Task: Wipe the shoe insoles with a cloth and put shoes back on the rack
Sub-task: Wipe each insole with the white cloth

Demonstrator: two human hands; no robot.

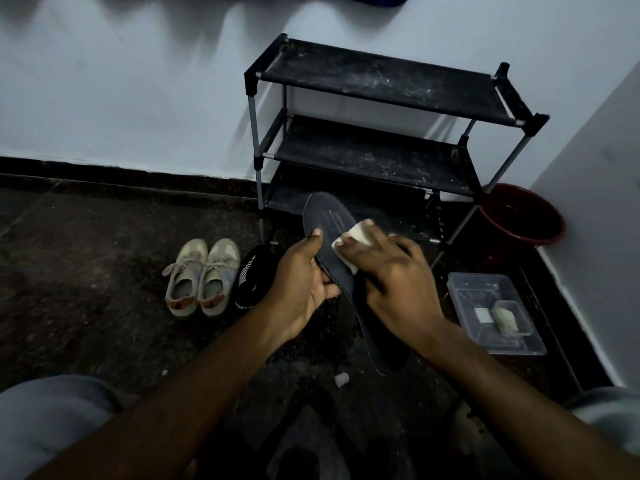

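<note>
The dark insole (329, 220) is held above the floor in front of the shoe rack (381, 77), just beyond the middle of the view. It is gripped at its nine o'clock edge by the left hand (298, 282), with the thumb laid on the upper face and the fingers curled underneath. A folded white cloth (356, 235) is pressed onto that face by the right hand (391, 275), whose fingers are spread almost straight over it rather than closed round it.

Several slips are judged possible. Since the insole is held at one edge only, it may buckle or twist out from under the thumb if the cloth is pushed hard. The cloth, merely pinned by flat fingers, may slide off. The near end seems low over the gritty floor and could be dirtied again. The rack's shelves are visibly dusty, so cleaned shoes could pick up grime there.

The long axis runs roughly from eleven o'clock to five o'clock. The broad rounded end points away toward the rack and the other end toward the person.
</note>
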